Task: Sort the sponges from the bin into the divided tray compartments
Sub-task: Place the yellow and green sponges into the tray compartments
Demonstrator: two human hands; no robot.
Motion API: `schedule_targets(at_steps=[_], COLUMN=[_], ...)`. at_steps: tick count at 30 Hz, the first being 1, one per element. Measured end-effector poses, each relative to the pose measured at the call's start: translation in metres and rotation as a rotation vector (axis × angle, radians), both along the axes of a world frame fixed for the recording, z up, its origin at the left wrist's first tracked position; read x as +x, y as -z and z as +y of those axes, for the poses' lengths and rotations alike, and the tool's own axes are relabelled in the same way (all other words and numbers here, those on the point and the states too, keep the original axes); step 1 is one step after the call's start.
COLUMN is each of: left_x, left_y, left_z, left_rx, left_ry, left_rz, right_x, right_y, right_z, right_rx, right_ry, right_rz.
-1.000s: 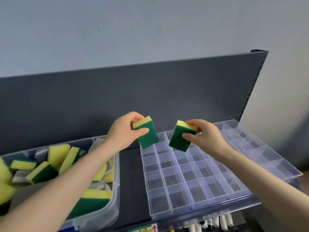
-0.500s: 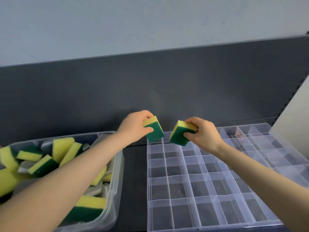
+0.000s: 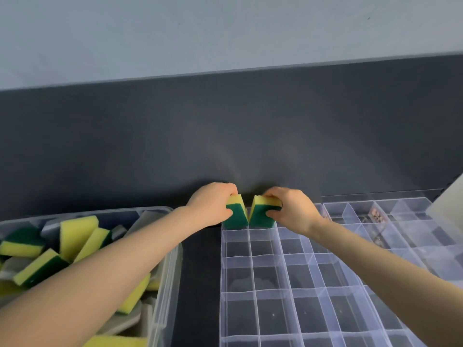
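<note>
- A dark grey back panel (image 3: 225, 136) spans the whole width, with a pale wall (image 3: 225, 33) above it.
- The clear divided tray (image 3: 253, 274) lies on the right of the dark shelf (image 3: 200, 284). All of its rectangular compartments are bare except two in the back row.
- A second clear divided section (image 3: 413, 221) adjoins it further right. One far compartment holds something small and brownish, too blurred to name.
- The clear plastic bin (image 3: 166, 284) sits on the left, apart from the tray, with a loose pile of yellow-and-green sponges (image 3: 77, 234) inside. The left forearm crosses above it.
- The left hand (image 3: 210, 204) is clamped on the left sponge (image 3: 236, 214), fingers over the yellow top and thumb on the green face.
- The right hand (image 3: 293, 211) grips the right sponge (image 3: 263, 214) the same way.
- Both held sponges stand green side down at the tray's back row: the left in the far-left corner compartment, the right in the next one.
- They almost touch at their lower edges and lean apart at the top.
- How deep they sit cannot be told.
</note>
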State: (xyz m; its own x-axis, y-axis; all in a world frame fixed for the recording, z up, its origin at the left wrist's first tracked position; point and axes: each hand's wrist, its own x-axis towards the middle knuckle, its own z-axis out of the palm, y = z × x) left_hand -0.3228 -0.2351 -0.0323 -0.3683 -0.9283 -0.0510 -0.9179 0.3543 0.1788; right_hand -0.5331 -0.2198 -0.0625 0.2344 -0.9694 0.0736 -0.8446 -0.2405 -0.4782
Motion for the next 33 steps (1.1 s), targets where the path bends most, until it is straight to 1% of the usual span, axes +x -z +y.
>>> schedule_targets(at_steps=[4,10,15,26,33], left_x=[0.000,-0.010,-0.015,-0.019,-0.014], left_y=[0.000,0.011,0.024,0.033,0.025], left_z=[-0.004,0.001,0.005,0.015,0.019], left_rx=[-0.001,0.105,0.129,0.113,0.064], left_ry=[-0.043,0.020,-0.005,-0.055,-0.085], left_rz=[-0.016,-0.077,-0.087,-0.049,-0.025], right_x=[-0.001,-0.001,0.003,0.005,0.000], right_y=[0.006,0.011,0.018,0.018,0.007], right_z=[-0.006,-0.010,-0.010,-0.005,-0.002], right_rx=[0.041,0.096,0.124,0.118,0.080], right_ry=[-0.037,-0.124,-0.170,-0.184,-0.181], right_rz=[0.051,0.127,0.219,0.218,0.215])
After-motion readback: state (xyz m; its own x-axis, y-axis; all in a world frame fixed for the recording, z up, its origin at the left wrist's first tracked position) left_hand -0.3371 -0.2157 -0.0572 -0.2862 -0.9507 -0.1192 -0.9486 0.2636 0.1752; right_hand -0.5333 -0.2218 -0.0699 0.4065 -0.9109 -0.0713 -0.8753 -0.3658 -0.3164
